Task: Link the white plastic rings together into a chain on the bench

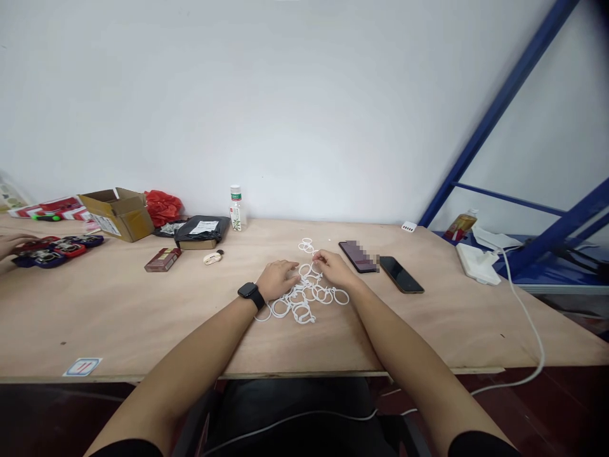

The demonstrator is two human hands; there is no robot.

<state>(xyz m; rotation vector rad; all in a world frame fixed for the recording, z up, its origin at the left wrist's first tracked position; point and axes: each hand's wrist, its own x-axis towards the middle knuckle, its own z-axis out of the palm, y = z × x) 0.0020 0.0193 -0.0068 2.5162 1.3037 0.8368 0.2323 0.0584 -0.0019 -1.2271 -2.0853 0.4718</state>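
A loose pile of white rings (299,294), several with small knobs on them, lies on the wooden table between my hands. At the pile's left edge rests my left hand (277,279), with a black watch (250,293) on its wrist. Its thumb and fingers are apart, and nothing shows between them. Thumb and forefinger of my right hand (333,268) are pinched together at the pile's upper right, on a white ring (316,268) partly hidden by the fingers. Just beyond the fingertips, a small group of white rings (306,245) lies apart from the pile.
Two phones, one dark (356,255) and one black (402,275), lie right of my right hand. A white bottle (235,209), black parcel (202,228), cardboard box (118,216) and dark red pack (162,260) are leftward. Another person's hand (14,244) is far left.
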